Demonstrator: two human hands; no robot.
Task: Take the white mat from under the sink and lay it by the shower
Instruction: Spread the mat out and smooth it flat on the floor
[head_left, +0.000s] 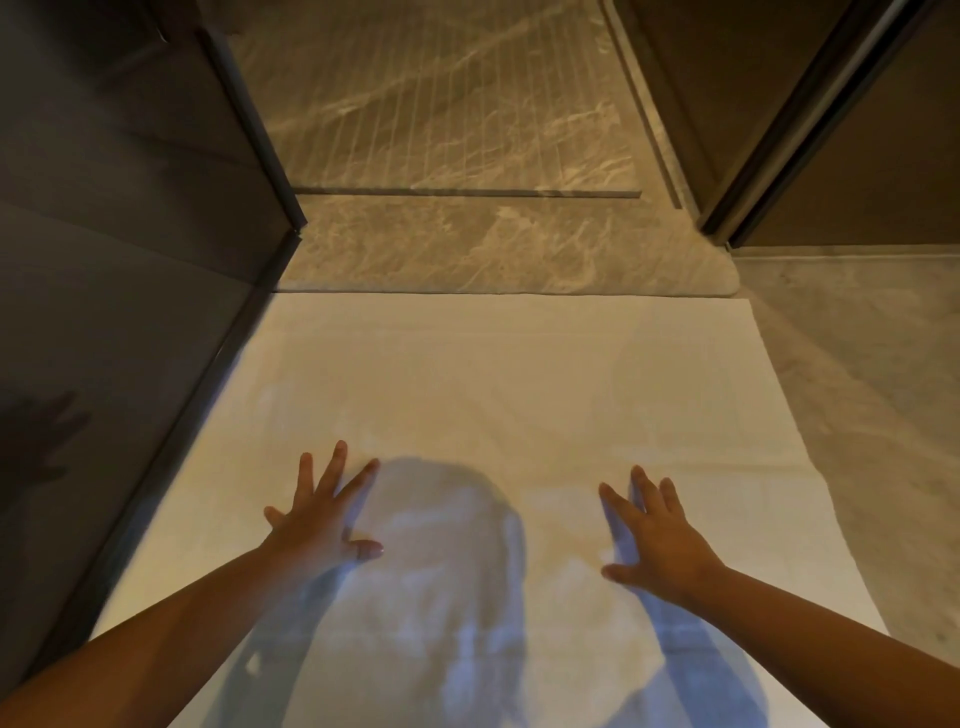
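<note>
The white mat lies spread flat on the floor, its far edge along the marble step of the shower. My left hand rests palm down on the mat's near left part, fingers spread. My right hand rests palm down on the near right part, fingers also apart. Neither hand holds anything. My own shadow falls across the mat between the arms.
A dark glass panel stands along the mat's left edge. At the upper right a dark door frame rises. Grooved marble shower floor lies beyond the step. Grey tiled floor runs to the right of the mat.
</note>
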